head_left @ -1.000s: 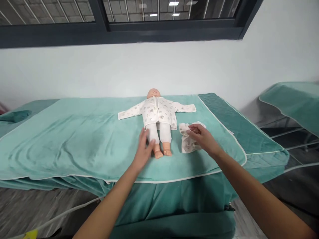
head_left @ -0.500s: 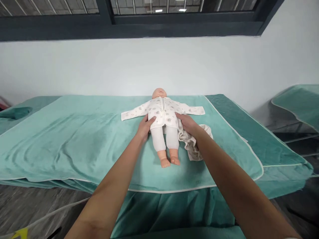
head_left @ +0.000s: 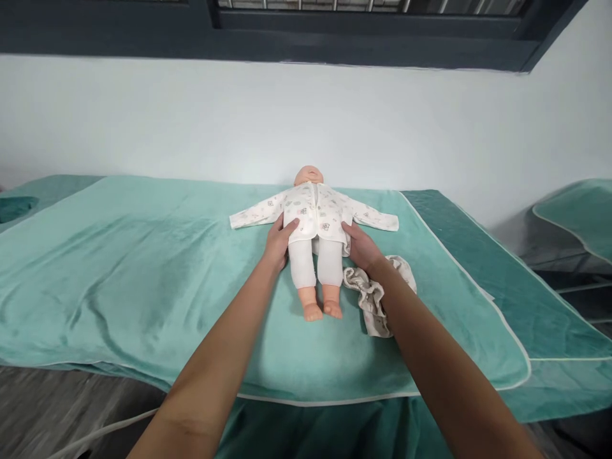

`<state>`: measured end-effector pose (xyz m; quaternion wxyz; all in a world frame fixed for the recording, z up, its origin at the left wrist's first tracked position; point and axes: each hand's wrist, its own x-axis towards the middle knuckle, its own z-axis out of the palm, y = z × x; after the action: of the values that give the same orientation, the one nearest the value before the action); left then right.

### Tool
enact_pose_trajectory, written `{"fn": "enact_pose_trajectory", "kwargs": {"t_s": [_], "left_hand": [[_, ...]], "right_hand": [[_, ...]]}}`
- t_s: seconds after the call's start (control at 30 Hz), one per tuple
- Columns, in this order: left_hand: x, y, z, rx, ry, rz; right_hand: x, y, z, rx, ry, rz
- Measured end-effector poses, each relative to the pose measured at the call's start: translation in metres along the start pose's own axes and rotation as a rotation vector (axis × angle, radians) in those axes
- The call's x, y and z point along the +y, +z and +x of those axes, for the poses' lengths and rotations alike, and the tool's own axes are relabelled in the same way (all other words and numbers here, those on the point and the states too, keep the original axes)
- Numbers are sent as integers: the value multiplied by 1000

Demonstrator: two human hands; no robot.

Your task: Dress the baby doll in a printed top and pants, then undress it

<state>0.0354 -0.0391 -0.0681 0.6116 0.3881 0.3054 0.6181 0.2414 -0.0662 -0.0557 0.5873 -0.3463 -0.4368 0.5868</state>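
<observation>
A baby doll lies on its back, head toward the wall, on the green plush cover. It wears a white printed jacket with its sleeves stretched out to both sides. My left hand grips the doll's left-hand side as I see it, its thumb over the jacket front. From the opposite side my right hand grips the torso in the same way; the fingers of both hands are partly hidden. Beside the doll's legs, partly under my right forearm, is a crumpled printed cloth.
The green cover has a pale-edged border and hangs over the bed's front. A white wall stands behind it, below a dark window frame. At the right is another green-covered surface.
The doll, with both hands on it, has shifted away from the front edge and from the crumpled cloth. The camera view has tilted down.
</observation>
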Motion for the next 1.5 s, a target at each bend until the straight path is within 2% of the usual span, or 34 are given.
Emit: {"fn": "enact_pose_trajectory", "kwargs": {"t_s": [0.17,0.37,0.47,0.6,0.77,0.93,1.03,1.1,1.17,1.27,1.3,1.37,1.5], "left_hand": [[1,2,-3,7,5,-40],[2,0,-15,121,-35,-53],[1,-5,-23,141,3,-27],[-3,-14,-31,196,100,96],[-3,-21,-41,263,155,253],[7,-17,-65,295,302,532],[15,-15,-91,208,411,667],[19,-13,-112,109,476,718],[20,-10,-132,-58,534,816],[16,0,-156,-376,574,1025],[14,3,-161,-458,577,1089],[11,9,-165,-546,584,1188],[10,8,-161,-590,614,1270]], "right_hand": [[-1,3,-2,35,10,-130],[1,3,-10,107,-3,-176],[4,0,-16,179,7,-236],[7,-5,-22,268,6,-419],[5,-14,-32,317,-49,-508],[-15,-10,-71,332,-163,-660],[-35,-3,-114,258,-307,-961],[-45,-1,-144,154,-349,-1133],[-49,-2,-171,55,-333,-1314],[-47,-5,-197,35,-311,-1516],[-46,-6,-201,55,-308,-1538],[-48,-5,-203,104,-272,-1511],[-65,7,-198,222,-114,-1259]]}}
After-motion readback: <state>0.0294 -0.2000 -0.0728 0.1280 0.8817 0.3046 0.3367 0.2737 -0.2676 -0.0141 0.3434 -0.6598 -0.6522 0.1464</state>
